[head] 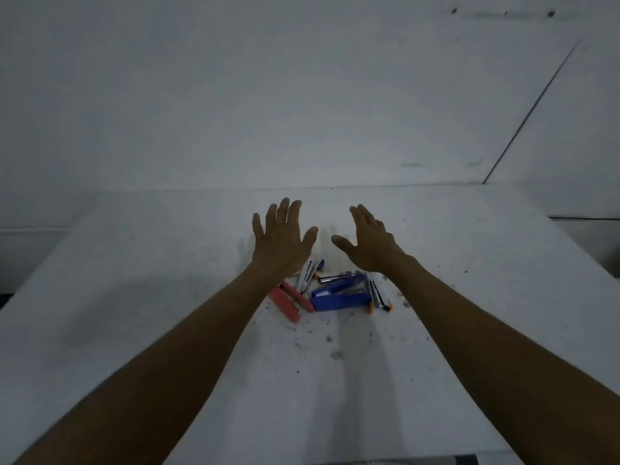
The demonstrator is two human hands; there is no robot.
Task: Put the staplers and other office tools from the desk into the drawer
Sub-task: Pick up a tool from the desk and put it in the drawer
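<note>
Reaching out over the desk (167,297) with both arms, palms down. My left hand (281,239) is spread flat, fingers fanned, holding nothing. My right hand (369,243) is likewise loose and empty, thumb out to the side.

The tools lie in a small heap just nearer to me than my hands, between my wrists. A blue stapler (339,297) sits in the middle. A red stapler (290,302) lies angled to its left, touching it at one end, partly under my left wrist. A white and purple tool (310,271) leans behind these; I cannot tell what it is. Metal pieces (332,278) lie behind the blue stapler, and a thin tool with orange ends (377,297) lies along its right side.

No drawer shows from here; a dark strip at the bottom edge may be it, but I cannot say.

Step in hand, by my reckoning: the first pick-up, nothing yet taken. Next move calls for drawing both hands back and down onto the heap, closing on a stapler each, and keeping the loose thin pieces from scattering.
</note>
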